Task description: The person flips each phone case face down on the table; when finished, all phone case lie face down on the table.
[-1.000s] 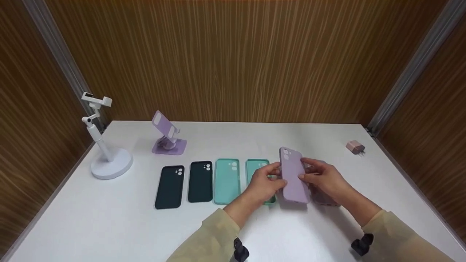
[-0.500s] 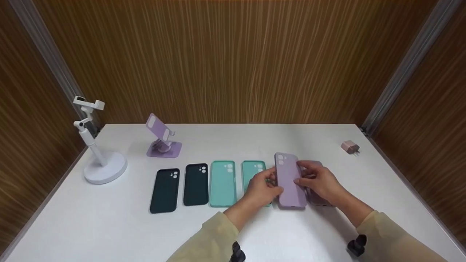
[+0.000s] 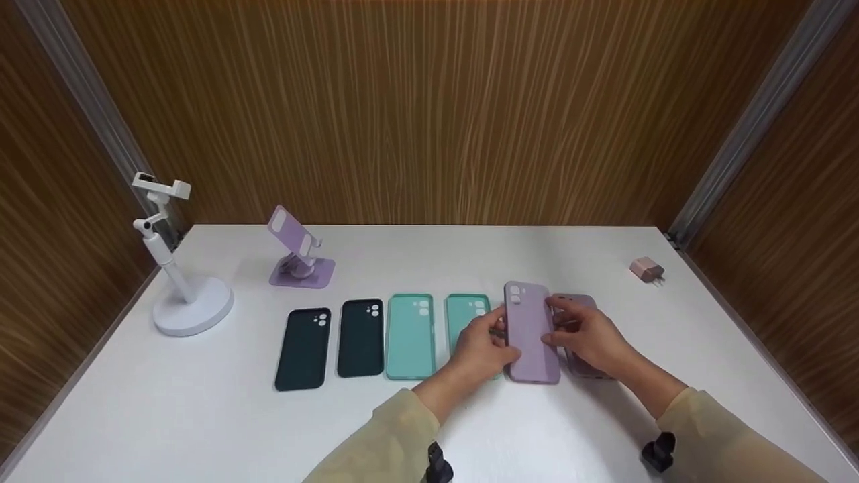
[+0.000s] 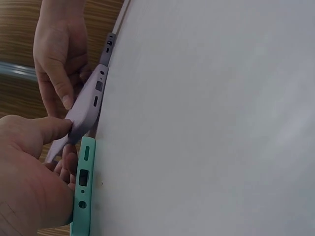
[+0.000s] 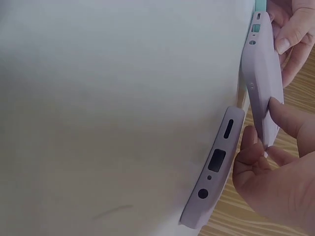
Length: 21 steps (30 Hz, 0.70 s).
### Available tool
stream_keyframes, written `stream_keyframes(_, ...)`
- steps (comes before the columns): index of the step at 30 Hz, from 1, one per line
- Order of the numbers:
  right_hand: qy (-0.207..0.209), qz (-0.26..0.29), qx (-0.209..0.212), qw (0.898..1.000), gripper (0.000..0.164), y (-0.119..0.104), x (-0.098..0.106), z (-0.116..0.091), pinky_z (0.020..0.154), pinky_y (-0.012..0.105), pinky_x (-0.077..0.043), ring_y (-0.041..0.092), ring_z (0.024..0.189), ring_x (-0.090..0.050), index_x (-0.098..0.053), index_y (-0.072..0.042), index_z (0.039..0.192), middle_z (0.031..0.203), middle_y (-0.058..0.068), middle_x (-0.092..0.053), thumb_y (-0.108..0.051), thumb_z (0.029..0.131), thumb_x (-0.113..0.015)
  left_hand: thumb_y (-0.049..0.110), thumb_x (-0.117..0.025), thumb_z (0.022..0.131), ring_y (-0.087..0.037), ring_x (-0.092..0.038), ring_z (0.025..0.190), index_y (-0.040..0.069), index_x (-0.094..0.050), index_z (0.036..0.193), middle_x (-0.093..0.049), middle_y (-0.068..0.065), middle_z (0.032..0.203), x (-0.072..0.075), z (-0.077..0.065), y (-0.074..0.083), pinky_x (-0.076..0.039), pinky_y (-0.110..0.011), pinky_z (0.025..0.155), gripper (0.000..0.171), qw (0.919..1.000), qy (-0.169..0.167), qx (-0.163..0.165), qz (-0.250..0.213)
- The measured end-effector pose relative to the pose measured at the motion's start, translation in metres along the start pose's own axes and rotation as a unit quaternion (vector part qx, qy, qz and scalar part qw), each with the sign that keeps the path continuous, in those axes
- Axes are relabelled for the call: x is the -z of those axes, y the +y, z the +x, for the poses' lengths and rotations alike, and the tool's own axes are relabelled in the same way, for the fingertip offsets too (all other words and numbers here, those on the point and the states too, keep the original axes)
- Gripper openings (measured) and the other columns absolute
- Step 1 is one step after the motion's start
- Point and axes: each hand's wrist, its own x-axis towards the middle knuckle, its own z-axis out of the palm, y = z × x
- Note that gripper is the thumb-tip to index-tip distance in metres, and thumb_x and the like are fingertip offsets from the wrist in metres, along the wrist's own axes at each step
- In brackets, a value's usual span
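A lilac phone case (image 3: 532,339) is held back side up between my two hands, close to the table and slightly tilted. My left hand (image 3: 478,347) pinches its left edge, with the thumb (image 4: 55,129) on the back. My right hand (image 3: 594,337) pinches the right edge, its thumb on the back too. Beneath my right hand lies a second lilac phone case (image 5: 216,169), partly covered. Left of the held one, a mint phone case (image 3: 464,308) lies with its inside up, partly hidden by my left hand.
Further left lie another mint phone case (image 3: 411,339) and two dark green cases, one nearer (image 3: 361,341) and one at the row's end (image 3: 302,352). Behind stand a lilac phone stand (image 3: 298,251) and a white stand (image 3: 191,308). A pink charger plug (image 3: 646,270) is at right.
Both hands have lowered the lilac phone case toward the table, and its tilt has lessened. The head view has shifted slightly. The other cases stay put.
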Motion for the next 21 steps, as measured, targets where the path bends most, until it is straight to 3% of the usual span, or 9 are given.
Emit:
stream_keyframes(4,0.002,-0.012,0.005,1.000,0.069,0.0012,-0.0006,0.0018,0.091,0.038,-0.053,0.029,0.107,-0.064,-0.050,-0.005,0.158,0.126,0.019,-0.068,-0.014,0.096,-0.081,0.002,-0.082,0.090,-0.013,-0.057,0.097,0.007,-0.050,0.157,-0.060,0.000,0.123,0.0007,-0.0009,-0.0001,-0.057,-0.026,0.083,0.074,0.9999,0.001,0.011,0.006)
stream_keyframes(12,-0.002,-0.016,0.009,1.000,0.070,0.0032,-0.0005,0.0028,0.077,0.026,-0.051,0.025,0.099,-0.061,-0.049,-0.003,0.157,0.120,0.016,-0.071,-0.015,0.096,-0.081,0.007,-0.084,0.091,-0.010,-0.056,0.093,0.007,-0.054,0.154,-0.063,-0.002,0.128,0.0010,-0.0012,0.0008,-0.055,-0.026,0.082,0.070,0.9989,0.004,0.001,0.046)
stream_keyframes(21,-0.015,-0.022,0.010,1.000,0.075,0.0037,-0.0009,0.0026,0.079,0.025,-0.052,0.026,0.102,-0.060,-0.044,-0.003,0.160,0.126,0.018,-0.069,-0.016,0.096,-0.081,0.008,-0.083,0.091,-0.010,-0.057,0.092,0.006,-0.050,0.157,-0.065,-0.002,0.130,0.0016,-0.0007,0.0024,-0.054,-0.027,0.082,0.073,0.9985,0.000,0.018,0.052)
